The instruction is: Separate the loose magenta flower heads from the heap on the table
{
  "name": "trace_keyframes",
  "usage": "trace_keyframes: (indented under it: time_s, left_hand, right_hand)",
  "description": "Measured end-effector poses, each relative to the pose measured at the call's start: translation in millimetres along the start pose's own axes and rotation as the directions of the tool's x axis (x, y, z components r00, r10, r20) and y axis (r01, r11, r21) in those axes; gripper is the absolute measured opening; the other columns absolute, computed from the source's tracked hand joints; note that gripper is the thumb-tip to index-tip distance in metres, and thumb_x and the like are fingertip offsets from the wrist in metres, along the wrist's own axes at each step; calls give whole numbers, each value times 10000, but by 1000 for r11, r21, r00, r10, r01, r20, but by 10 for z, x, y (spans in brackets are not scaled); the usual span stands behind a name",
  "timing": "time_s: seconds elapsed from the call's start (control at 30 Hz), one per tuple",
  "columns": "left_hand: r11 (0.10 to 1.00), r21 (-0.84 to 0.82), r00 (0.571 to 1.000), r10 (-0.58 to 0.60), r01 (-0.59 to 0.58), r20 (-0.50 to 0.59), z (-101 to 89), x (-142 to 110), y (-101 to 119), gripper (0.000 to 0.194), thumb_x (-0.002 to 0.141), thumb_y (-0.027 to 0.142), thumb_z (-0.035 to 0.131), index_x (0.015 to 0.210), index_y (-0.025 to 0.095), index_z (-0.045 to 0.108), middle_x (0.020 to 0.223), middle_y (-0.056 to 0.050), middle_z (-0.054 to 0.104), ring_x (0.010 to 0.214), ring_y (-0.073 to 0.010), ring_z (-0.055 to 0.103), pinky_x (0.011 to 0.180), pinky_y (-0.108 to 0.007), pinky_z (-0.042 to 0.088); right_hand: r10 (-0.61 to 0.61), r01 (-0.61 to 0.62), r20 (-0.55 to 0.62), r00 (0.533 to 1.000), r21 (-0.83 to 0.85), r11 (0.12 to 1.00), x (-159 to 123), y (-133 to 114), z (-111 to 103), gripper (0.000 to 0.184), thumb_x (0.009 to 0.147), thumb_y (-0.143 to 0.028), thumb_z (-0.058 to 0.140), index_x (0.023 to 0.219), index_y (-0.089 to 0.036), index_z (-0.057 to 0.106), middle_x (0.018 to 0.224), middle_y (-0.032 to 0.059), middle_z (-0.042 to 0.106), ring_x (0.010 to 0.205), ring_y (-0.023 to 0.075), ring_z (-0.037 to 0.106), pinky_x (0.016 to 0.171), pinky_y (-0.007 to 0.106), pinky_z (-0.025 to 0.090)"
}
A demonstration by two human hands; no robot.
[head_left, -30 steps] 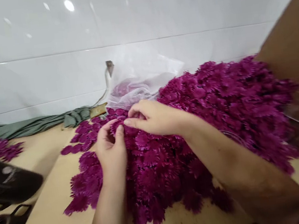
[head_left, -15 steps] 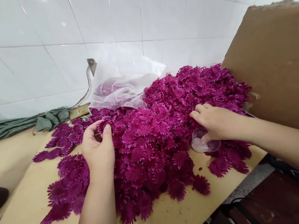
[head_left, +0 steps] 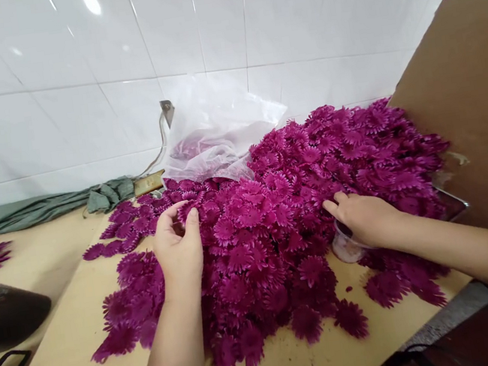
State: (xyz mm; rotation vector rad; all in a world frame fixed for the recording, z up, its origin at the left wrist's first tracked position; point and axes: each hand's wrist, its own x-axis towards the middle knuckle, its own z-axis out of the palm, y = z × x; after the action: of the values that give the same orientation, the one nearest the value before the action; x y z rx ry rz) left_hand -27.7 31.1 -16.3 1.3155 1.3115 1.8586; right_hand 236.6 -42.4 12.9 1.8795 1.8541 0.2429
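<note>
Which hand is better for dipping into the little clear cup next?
Probably the right hand: it's at the clear cup, while the left hand, farther away, holds a magenta flower head.

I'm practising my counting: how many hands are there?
2: the left hand holds a magenta flower; the right hand is at a clear cup. No others show.

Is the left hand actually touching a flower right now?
Touching: the head view shows the left hand with a purple flower pinched between its thumb and fingers.
</note>
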Motion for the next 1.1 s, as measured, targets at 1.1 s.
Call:
trace_keyframes:
  time_s: [1.1]
  left_hand:
    - [998,-40,992,-45,50,120,35,-72,41,367,634,392,650,917,159,619,734,4,576,660,-138,503,677,-282,417]
  right_hand:
    - [-98,93,14,995,229,969,-58,243,-219,487,721,-267,633,1176,-112,556,1105,172,592,990,294,611,825,349,469]
